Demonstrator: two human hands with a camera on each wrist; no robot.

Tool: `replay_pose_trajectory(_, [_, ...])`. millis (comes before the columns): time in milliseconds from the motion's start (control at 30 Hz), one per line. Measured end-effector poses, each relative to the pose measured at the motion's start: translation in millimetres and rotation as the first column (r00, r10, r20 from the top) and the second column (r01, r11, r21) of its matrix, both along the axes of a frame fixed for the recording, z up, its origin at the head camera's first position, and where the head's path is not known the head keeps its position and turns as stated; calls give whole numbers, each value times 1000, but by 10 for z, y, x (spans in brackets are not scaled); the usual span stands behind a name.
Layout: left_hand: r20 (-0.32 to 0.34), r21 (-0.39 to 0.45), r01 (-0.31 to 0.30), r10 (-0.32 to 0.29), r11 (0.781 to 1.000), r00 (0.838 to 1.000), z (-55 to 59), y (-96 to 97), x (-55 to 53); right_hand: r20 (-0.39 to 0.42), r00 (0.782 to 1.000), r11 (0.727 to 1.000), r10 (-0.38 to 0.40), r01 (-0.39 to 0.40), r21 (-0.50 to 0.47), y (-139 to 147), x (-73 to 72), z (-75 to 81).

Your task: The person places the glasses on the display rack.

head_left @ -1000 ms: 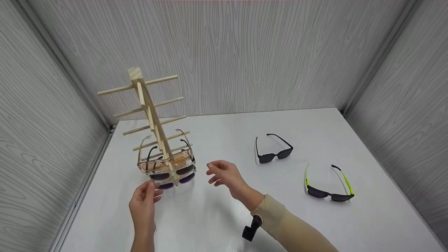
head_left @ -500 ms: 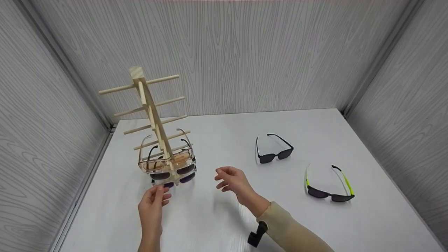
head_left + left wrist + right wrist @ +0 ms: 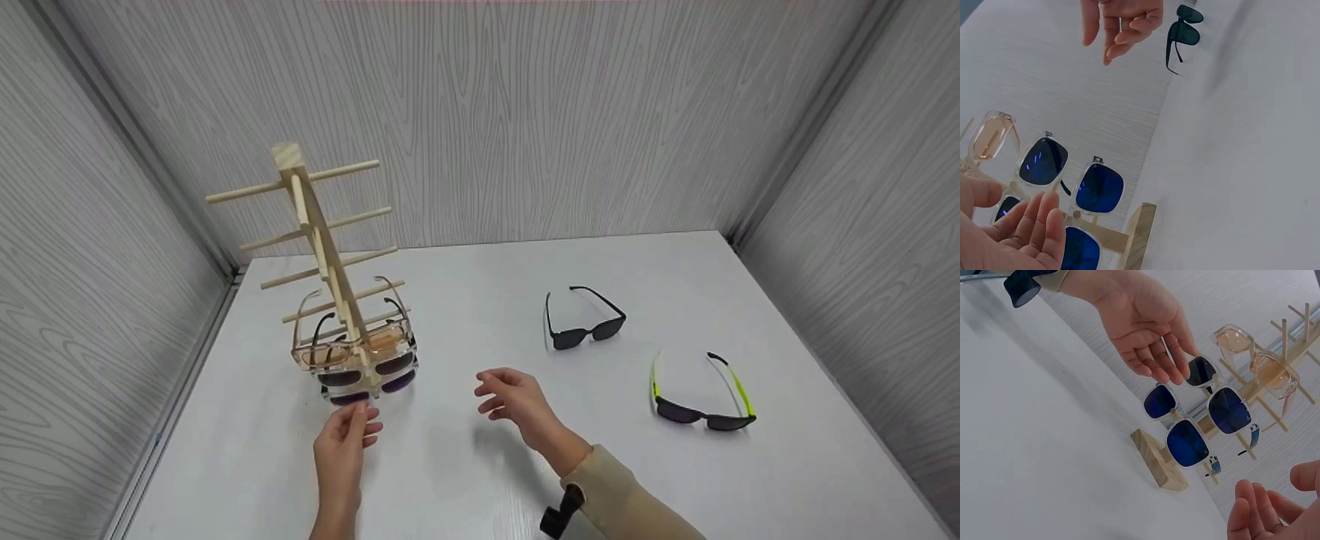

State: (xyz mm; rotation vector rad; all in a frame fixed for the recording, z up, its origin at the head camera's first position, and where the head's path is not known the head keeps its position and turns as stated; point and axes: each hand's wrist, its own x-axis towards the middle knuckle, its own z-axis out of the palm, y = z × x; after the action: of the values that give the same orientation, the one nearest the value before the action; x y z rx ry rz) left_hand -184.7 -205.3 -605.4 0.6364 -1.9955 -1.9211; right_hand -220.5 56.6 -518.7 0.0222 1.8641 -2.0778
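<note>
A wooden eyewear stand (image 3: 319,217) stands at the left of the table. Peach-tinted glasses (image 3: 386,341) hang low on it, above two clear-framed pairs of dark sunglasses (image 3: 394,364), whose lenses look blue in the wrist views. My left hand (image 3: 343,446) is just in front of the lowest pair, fingertips overlapping its lens edge, fingers loosely bent. The right wrist view shows this left hand (image 3: 1148,332) beside the lenses, palm turned to the camera. To the right of the stand, my right hand (image 3: 521,405) hovers over the table with relaxed fingers, holding nothing.
Black sunglasses (image 3: 587,330) lie unfolded right of centre on the white table (image 3: 480,300). Farther right and nearer are sunglasses with neon-yellow temples (image 3: 705,415). Several bare pegs (image 3: 349,171) stick out from the stand's upper part. Wood-grain panels (image 3: 487,120) enclose the table.
My left hand has slid right and slightly nearer along the front of the lowest pair. My right hand has drawn away from the stand, to the right and nearer. The glasses stay put.
</note>
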Motion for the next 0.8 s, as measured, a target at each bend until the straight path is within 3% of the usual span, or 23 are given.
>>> replay_pose_trajectory(33, [15,-5,-6,6,1000,1000,-100,0,-47,2,1000,1000,-4,4,0,22,0,-22])
replay_pose_trajectory(133, [51,-12,-18,18,1000,999,-244,17,-107,11,1000,1000,-15,15,0,72,11,-85])
replay_pose_trajectory(300, [93,-9,-5,6,1000,996,-278,82,-118,32,999,999,-37,36,7,140,34,-137])
replay_pose_trajectory(333, [112,-6,4,-4,1000,994,-178,118,-80,35,999,999,-39,38,9,151,38,-150])
replay_pose_trajectory(467, [130,7,54,-55,998,990,408,305,143,46,998,999,-50,49,12,199,61,-178])
replay_pose_trajectory(533, [92,42,83,-87,996,992,558,362,221,56,997,998,-57,56,6,236,66,-207])
replay_pose_trajectory(567, [82,46,88,-92,995,992,597,386,241,63,996,998,-62,61,5,255,71,-220])
replay_pose_trajectory(700, [100,59,86,-92,995,991,546,438,243,86,993,997,-77,78,-6,343,91,-283])
replay_pose_trajectory(767, [152,38,82,-86,996,985,654,497,275,89,993,997,-82,83,-7,384,97,-309])
replay_pose_trajectory(800, [159,32,87,-91,996,983,652,506,273,88,992,996,-86,87,-8,403,100,-318])
